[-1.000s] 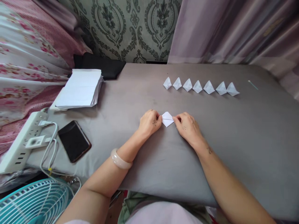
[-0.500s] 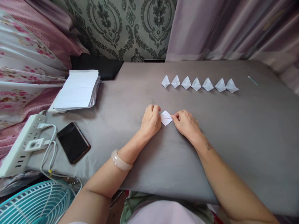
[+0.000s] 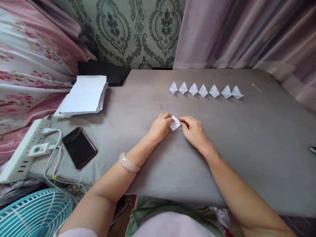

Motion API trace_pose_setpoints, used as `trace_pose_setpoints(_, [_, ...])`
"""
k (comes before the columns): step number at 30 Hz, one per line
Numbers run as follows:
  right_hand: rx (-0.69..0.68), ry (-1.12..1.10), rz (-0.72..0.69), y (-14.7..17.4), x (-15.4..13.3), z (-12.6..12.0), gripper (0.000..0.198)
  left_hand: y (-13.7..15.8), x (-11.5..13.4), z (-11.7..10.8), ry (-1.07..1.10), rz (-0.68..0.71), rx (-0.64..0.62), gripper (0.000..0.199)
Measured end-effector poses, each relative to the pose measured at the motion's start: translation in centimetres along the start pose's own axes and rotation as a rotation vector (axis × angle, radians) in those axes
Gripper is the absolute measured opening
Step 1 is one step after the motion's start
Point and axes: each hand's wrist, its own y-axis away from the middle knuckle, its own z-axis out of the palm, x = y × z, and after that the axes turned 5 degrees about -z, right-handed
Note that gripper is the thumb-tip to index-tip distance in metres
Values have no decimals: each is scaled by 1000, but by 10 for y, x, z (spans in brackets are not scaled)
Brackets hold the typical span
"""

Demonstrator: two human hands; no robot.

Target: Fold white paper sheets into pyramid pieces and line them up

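A small folded paper square [image 3: 175, 125], white and turned like a diamond, lies on the grey cloth-covered table between my hands. My left hand [image 3: 161, 126] pinches its left corner, with the fingertips over the paper. At the right corner, the thumb and curled fingers of my right hand [image 3: 194, 130] grip the edge. A crease or flap edge runs across the paper's middle. Beyond my hands, several folded white paper pieces [image 3: 203, 91] with pointed tops stand in a row.
At the left lie a stack of white paper [image 3: 84, 94], a dark phone [image 3: 79, 148] and a white power strip [image 3: 24, 148] with cables. A blue fan [image 3: 37, 214] stands below the table edge. A thin stick [image 3: 257, 88] lies at the far right.
My left fingertips have moved onto the paper's upper left, and my right fingers have shifted slightly up along its right corner. The whole view has shifted a little.
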Motion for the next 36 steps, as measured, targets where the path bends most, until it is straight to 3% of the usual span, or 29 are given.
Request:
trace_pose_setpoints(5, [-180, 338, -84, 9, -20, 4, 41, 0, -2, 5, 101, -114, 48, 39])
trace_pose_setpoints(9, [-239, 570, -139, 14, -34, 9, 44, 0, 3, 0, 75, -306, 97, 34])
trace_pose_setpoints(12, [-236, 625, -156, 13, -38, 14, 45, 1, 1, -8, 123, -449, 88, 26])
trace_pose_setpoints(17, [-247, 662, -167, 10, -38, 14, 44, 6, -9, -26, 194, -620, 129, 32])
trace_pose_setpoints(26, [-288, 669, -181, 5, -38, 10, 42, 2, 8, -13, 153, -581, 124, 18])
trace_pose_setpoints(36, [-283, 602, -164, 9, -33, 10, 46, -6, 6, -9, 138, -607, 82, 13])
